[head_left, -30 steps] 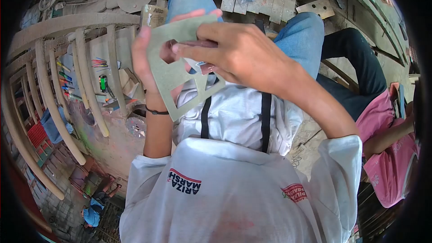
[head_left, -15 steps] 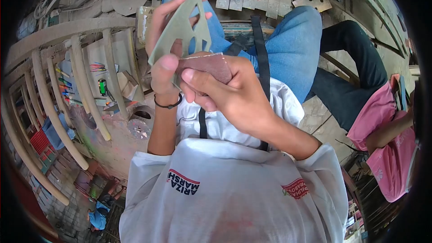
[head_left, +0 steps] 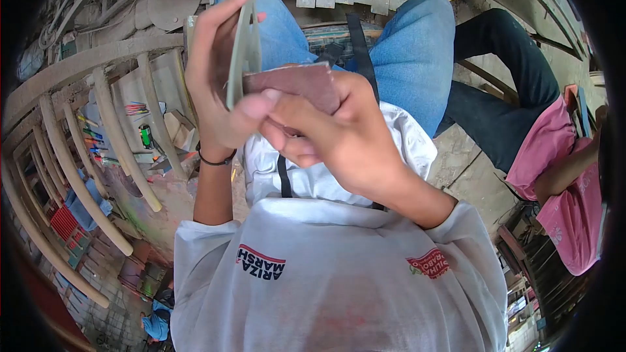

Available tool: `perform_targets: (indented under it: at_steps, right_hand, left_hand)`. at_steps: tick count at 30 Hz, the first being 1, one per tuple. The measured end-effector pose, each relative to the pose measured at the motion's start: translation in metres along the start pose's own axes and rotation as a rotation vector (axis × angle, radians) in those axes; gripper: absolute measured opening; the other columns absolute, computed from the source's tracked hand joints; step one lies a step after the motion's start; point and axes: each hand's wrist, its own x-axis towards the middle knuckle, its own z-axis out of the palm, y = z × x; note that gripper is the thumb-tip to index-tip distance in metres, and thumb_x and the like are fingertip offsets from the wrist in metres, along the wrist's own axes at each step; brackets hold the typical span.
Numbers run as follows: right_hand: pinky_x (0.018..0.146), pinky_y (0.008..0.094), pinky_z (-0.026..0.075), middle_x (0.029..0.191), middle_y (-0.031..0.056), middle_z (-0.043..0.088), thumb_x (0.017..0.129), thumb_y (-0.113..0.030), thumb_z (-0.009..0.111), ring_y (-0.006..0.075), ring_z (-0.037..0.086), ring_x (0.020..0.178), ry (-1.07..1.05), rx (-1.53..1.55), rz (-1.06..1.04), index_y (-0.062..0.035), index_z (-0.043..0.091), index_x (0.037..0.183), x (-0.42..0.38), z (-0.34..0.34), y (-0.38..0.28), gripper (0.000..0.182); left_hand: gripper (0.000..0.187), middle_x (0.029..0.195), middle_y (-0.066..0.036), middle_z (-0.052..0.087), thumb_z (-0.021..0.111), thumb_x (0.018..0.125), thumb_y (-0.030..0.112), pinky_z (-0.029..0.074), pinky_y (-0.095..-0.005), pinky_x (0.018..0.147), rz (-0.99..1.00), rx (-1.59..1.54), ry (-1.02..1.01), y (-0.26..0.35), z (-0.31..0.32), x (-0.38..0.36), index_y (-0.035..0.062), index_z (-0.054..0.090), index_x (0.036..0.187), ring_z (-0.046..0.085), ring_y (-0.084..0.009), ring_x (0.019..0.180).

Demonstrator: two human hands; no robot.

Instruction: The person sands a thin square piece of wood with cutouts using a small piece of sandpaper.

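A thin pale-green piece with cut-outs [head_left: 245, 49] stands nearly edge-on in my left hand [head_left: 218, 81], its fingers behind the piece and its thumb near the lower end. My right hand [head_left: 342, 133] pinches a folded reddish-brown sheet, which looks like sandpaper [head_left: 297, 85], between thumb and fingers. The sheet's left end meets the lower part of the green piece. Both hands are close together above my lap, and the left thumb is blurred.
A slatted wooden frame [head_left: 104, 111] curves along the left, with pens [head_left: 137, 109] and a green battery-like item [head_left: 145, 135] beyond it. At the right sits a person in a pink shirt [head_left: 567, 221]. Another person in blue [head_left: 156, 322] is at the lower left.
The green piece has turned from showing its cut-out face to nearly edge-on. My left hand has moved left with it, and the brown sheet shows more of its length. The whole view has shifted slightly.
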Motion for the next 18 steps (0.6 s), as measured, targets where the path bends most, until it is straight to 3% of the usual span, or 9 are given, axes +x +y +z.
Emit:
perform_targets:
  at_steps: [3, 4, 6, 7, 8, 12, 16, 17, 18]
  right_hand:
    - [0.045, 0.03, 0.037, 0.064, 0.0117, 0.058, 0.09, -0.005, 0.055, 0.0099, 0.048, 0.049, 0.027, -0.602, -0.451, 0.0062, 0.06, 0.09, 0.017, -0.01, 0.023, 0.012]
    - [0.049, 0.0357, 0.042, 0.07, 0.0174, 0.059, 0.086, -0.001, 0.056, 0.0184, 0.056, 0.052, -0.017, -0.65, -0.373, 0.0085, 0.06, 0.094, 0.02, -0.015, 0.023, 0.013]
    - [0.049, 0.0315, 0.04, 0.069, 0.0137, 0.06, 0.086, 0.0, 0.057, 0.0161, 0.054, 0.053, 0.014, -0.739, -0.583, 0.0058, 0.062, 0.095, 0.026, -0.015, 0.027, 0.012]
    - [0.049, 0.0273, 0.038, 0.068, 0.01, 0.06, 0.086, 0.0, 0.058, 0.0138, 0.053, 0.054, 0.048, -0.818, -0.781, 0.0031, 0.064, 0.096, 0.028, -0.015, 0.029, 0.012]
    - [0.051, 0.032, 0.043, 0.073, 0.016, 0.059, 0.078, 0.005, 0.06, 0.0231, 0.057, 0.056, 0.025, -0.908, -0.876, 0.0035, 0.063, 0.1, 0.029, -0.018, 0.027, 0.022]
    - [0.054, 0.0371, 0.046, 0.078, 0.0156, 0.057, 0.072, 0.006, 0.063, 0.0299, 0.058, 0.062, -0.038, -1.113, -0.912, 0.0038, 0.061, 0.106, 0.033, -0.034, 0.044, 0.034]
    - [0.058, 0.0402, 0.049, 0.08, 0.014, 0.056, 0.071, -0.002, 0.068, 0.0325, 0.06, 0.068, -0.183, -1.32, -0.784, 0.001, 0.061, 0.104, 0.028, -0.055, 0.057, 0.034]
    - [0.057, 0.0401, 0.05, 0.081, 0.014, 0.059, 0.074, -0.009, 0.069, 0.0323, 0.062, 0.068, -0.224, -1.285, -0.766, 0.0002, 0.064, 0.1, 0.018, -0.058, 0.049, 0.028]
    - [0.059, 0.0391, 0.048, 0.081, 0.0118, 0.055, 0.069, 0.004, 0.066, 0.0299, 0.059, 0.069, -0.207, -1.304, -0.678, -0.0043, 0.065, 0.108, 0.008, -0.056, 0.038, 0.041]
  left_hand:
    - [0.072, 0.14, -0.023, 0.044, 0.061, 0.083, 0.045, 0.044, -0.0408, 0.096, -0.16, -0.032, 0.1, -0.002, -0.001, -0.003, -0.0057, 0.044, 0.131, 0.052, -0.0307, 0.122]
    - [0.064, 0.138, -0.023, 0.046, 0.06, 0.085, 0.039, 0.045, -0.0383, 0.095, -0.227, -0.03, 0.146, -0.006, -0.002, -0.003, -0.0054, 0.045, 0.129, 0.053, -0.028, 0.12]
    - [0.046, 0.128, -0.019, 0.054, 0.056, 0.09, 0.026, 0.047, -0.03, 0.087, -0.299, -0.061, 0.244, -0.007, 0.0, 0.002, -0.0045, 0.051, 0.124, 0.056, -0.0206, 0.112]
    - [0.046, 0.128, -0.019, 0.054, 0.056, 0.09, 0.026, 0.047, -0.03, 0.087, -0.305, -0.062, 0.244, -0.004, 0.002, 0.004, -0.0045, 0.051, 0.124, 0.056, -0.0206, 0.112]
    - [0.044, 0.122, -0.017, 0.057, 0.055, 0.09, 0.026, 0.047, -0.0289, 0.084, -0.373, -0.046, 0.262, 0.001, 0.002, 0.007, -0.0042, 0.053, 0.122, 0.057, -0.0189, 0.109]
    - [0.041, 0.107, -0.012, 0.062, 0.055, 0.092, 0.028, 0.046, -0.0266, 0.076, -0.502, 0.114, 0.318, 0.016, 0.002, 0.021, -0.0041, 0.057, 0.118, 0.058, -0.0138, 0.101]
    - [0.046, 0.11, -0.015, 0.06, 0.053, 0.093, 0.032, 0.048, -0.0297, 0.078, -0.48, 0.047, 0.171, 0.026, -0.002, 0.04, -0.0055, 0.053, 0.12, 0.059, -0.0179, 0.103]
    - [0.061, 0.126, -0.022, 0.048, 0.046, 0.093, 0.041, 0.045, -0.0403, 0.089, -0.586, -0.177, 0.215, 0.03, -0.003, 0.042, -0.0083, 0.044, 0.128, 0.052, -0.0292, 0.114]
    - [0.076, 0.141, -0.029, 0.037, 0.038, 0.093, 0.051, 0.041, -0.0509, 0.101, -0.695, -0.401, 0.262, 0.034, -0.004, 0.039, -0.0112, 0.035, 0.136, 0.044, -0.0406, 0.126]
